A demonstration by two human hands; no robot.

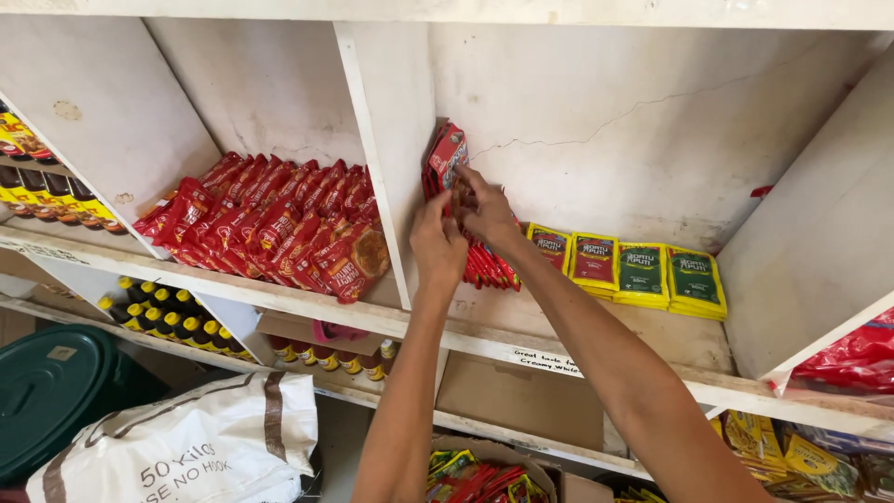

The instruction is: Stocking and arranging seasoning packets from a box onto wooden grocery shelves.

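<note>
**Desk:** Whitewashed shelving (400, 321) fills the frame, its back wall cracked. What sits at far left?

**Photographer:** Dark bottles with yellow caps (172, 315) stand on the lower shelf, above a green bin lid (47, 391) and a white woven sack (200, 442). In the left compartment, red sachets (279, 224) lie stacked in overlapping rows, tilted against the back wall.

**Desk:** And the hands?

**Photographer:** Both arms rise from the bottom edge into the middle compartment, just right of the white divider (382, 158). The left hand (438, 244) has its fingers curled and bunched, fingertips pressed at the lower part of an upright bundle of red packets (445, 158). The right hand (486, 212) sits just beside it, touching it, fingers bent and pinched on the same bundle, which leans against the divider. More red packets (489, 268) lie beneath the wrists.

**Desk:** Further right?

**Photographer:** Four low stacks of flat sachets (643, 272) lie side by side on the shelf board, the left pair red-faced, the right pair green, all yellow-edged. A red plastic bag (852, 359) shows in the next compartment, with yellow packets (792, 456) below it.
</note>
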